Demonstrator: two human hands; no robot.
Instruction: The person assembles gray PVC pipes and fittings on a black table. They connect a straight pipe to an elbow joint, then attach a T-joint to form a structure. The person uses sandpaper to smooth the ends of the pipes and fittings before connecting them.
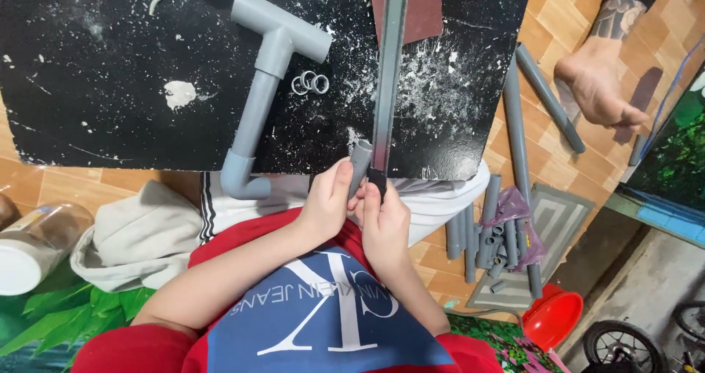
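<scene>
Landmark: black board [110, 64], dusted with white shavings.

Left hand [328, 200] sits at the board's near edge, fingers curled shut around a short grey pipe piece [360, 161], thumb up along it. Right hand [383, 222] is just beside it, touching it, closed on the black grip [377, 180] of a long saw [388, 72]; the blade runs from that grip straight across the board to its far edge. Pipe piece is touching the blade's left side, at the near edge.

On the board, left of the saw: grey pipe assembly [266, 87], a tee at the far end and an elbow hanging over the near edge. Three small grey rings [309, 83] lie between tee and saw. Sandpaper sheet [426, 6], reddish brown, at the far edge, right of the blade.

Right of the board, on the tile floor: two long grey pipes [518, 138], then a bundle of short pipe offcuts [485, 233] with a purple plastic bag [514, 205] on a mat. Red bowl [554, 318] nearer than those. Another person's bare foot [598, 87] far right.

Left of the board's near corner: clear jar [33, 244] with white lid, on its side; label not legible.
</scene>
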